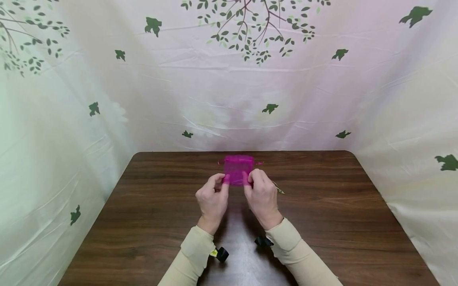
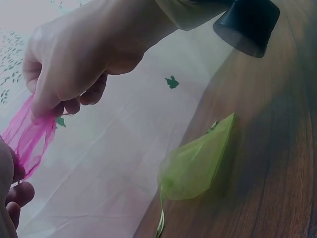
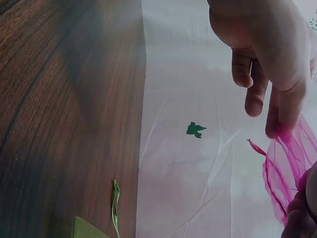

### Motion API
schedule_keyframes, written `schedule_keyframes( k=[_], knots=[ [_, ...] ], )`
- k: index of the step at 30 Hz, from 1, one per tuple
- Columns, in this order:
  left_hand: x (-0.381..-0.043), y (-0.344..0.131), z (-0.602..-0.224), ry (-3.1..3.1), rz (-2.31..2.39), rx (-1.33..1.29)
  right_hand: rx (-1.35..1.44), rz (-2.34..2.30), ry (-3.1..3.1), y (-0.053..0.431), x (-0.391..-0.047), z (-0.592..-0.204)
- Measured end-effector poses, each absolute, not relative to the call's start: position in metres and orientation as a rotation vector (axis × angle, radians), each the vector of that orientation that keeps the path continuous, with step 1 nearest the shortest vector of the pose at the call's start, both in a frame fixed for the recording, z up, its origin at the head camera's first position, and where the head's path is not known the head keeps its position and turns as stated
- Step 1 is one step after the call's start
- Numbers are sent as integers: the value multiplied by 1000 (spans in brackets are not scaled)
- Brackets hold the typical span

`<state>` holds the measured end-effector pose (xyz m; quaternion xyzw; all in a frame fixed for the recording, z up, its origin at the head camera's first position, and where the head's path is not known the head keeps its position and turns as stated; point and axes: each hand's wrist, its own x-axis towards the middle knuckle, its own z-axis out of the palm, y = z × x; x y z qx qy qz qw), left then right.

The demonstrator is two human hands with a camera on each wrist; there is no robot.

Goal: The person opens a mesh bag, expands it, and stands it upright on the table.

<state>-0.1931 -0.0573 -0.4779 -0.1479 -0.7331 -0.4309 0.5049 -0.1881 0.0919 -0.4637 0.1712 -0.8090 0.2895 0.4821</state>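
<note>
A sheer magenta drawstring pouch (image 1: pixel 238 169) is stretched between both hands above the table. My left hand (image 1: pixel 212 198) pinches its near left part, and my right hand (image 1: pixel 262 194) pinches the near right part. Both thumbs show pink through the sheer fabric. In the left wrist view, the right hand (image 2: pixel 84 59) grips the gathered pouch (image 2: pixel 32 134) from above. The right wrist view has the left hand (image 3: pixel 277 59) at the top, fingertips on the cloth, and a loose pink cord end (image 3: pixel 256 147) sticking out.
A sheer green drawstring pouch (image 2: pixel 198 166) lies on the wooden table (image 1: pixel 161 218) below the hands. From the head view, its cord (image 1: pixel 279 188) peeks out beside the right hand. A printed cloth (image 1: pixel 229 91) hangs behind the table and along both sides.
</note>
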Motion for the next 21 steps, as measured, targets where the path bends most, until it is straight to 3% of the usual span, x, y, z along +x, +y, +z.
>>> schedule_keyframes(
  k=[21],
  knots=[
    [-198,-57,-477,-1677,-967,-384,421,740,-1966,92,-188,-463]
  ],
)
